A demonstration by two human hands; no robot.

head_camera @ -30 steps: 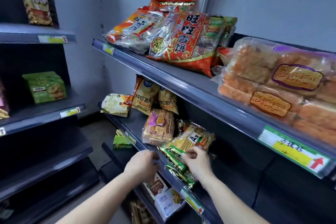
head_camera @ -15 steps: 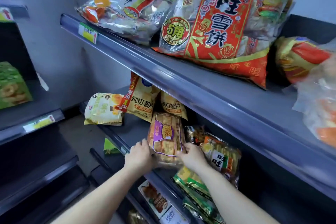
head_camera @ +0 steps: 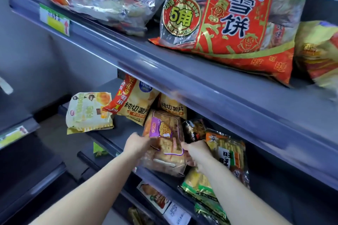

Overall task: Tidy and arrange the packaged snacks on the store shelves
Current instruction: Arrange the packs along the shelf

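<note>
My left hand and right hand grip clear purple-label cracker pack by its sides, on middle shelf, chip bags behind.

I see a clear packet with a purple label over orange-brown biscuits. The big bag is red with gold patterns; the shelves are grey-blue.

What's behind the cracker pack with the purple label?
A large yellow chip bag and a smaller chip bag stand behind the cracker pack. It hides the smaller one's bottom.
</note>
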